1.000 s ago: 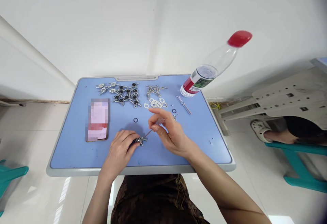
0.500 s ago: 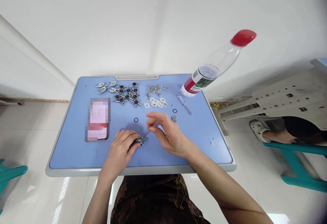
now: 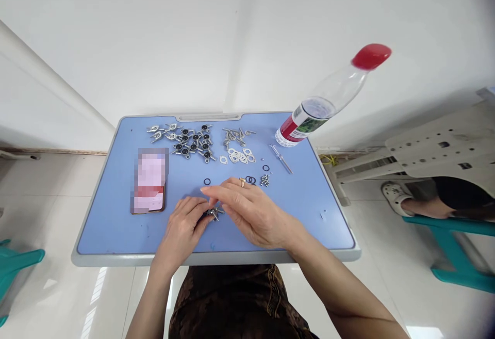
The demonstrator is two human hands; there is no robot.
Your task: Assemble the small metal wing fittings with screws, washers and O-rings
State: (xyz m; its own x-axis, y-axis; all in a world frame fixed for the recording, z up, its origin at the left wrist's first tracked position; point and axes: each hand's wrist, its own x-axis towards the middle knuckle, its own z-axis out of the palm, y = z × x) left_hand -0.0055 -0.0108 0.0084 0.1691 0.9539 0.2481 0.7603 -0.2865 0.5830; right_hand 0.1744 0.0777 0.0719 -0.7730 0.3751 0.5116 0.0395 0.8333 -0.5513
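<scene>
Two bare hands work over the blue counter (image 3: 108, 225). The left hand (image 3: 181, 230) has its fingers (image 3: 197, 210) clamped on a small metal flange bracket (image 3: 214, 213) at 6 o'clock on the counter. The right hand (image 3: 251, 212) hovers just above, its fingers (image 3: 220, 193) together and extended, with black O-rings (image 3: 250, 179) and a heap of small screws (image 3: 265, 180) at 12 o'clock.

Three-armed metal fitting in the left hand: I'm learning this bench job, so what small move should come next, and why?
Probably the right hand should pick up one black O-ring. The left hand already grips the three-armed metal fitting, and the fittings in the cluster show black centres, so a ring may belong there.
</scene>
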